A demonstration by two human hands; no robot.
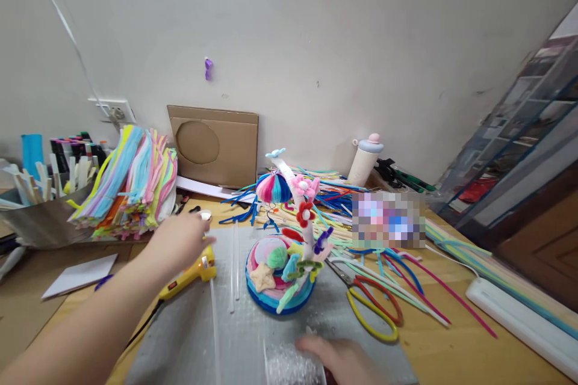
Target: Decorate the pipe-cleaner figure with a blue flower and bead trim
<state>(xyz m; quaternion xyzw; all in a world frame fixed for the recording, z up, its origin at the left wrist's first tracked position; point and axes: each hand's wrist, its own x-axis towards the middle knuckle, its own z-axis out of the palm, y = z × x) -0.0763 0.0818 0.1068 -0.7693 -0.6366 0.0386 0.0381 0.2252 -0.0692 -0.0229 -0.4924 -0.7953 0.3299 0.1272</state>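
Observation:
My left hand (183, 243) reaches over the yellow glue gun (186, 277), its fingers curled and partly hidden. A small white round thing (205, 215) shows at its far side; I cannot make out what the fingers hold. At the bottom edge, my right hand (336, 358) grips a clear container (293, 367) with glittery, see-through contents. Between the hands stands a pipe-cleaner ornament (280, 277): a round blue and pink base with a star and a green ball, and a curved white stem bearing flowers. From the stem hangs a striped balloon shape (274, 188).
Scissors (372, 307) with red and yellow handles lie right of the ornament, among loose pipe cleaners (334, 210). Clear glue sticks (235, 264) rest on the grey mat (176, 337). Behind are pipe-cleaner bundles (130, 186), cardboard (235, 144) and a bottle (363, 162). A power strip (519, 325) lies right.

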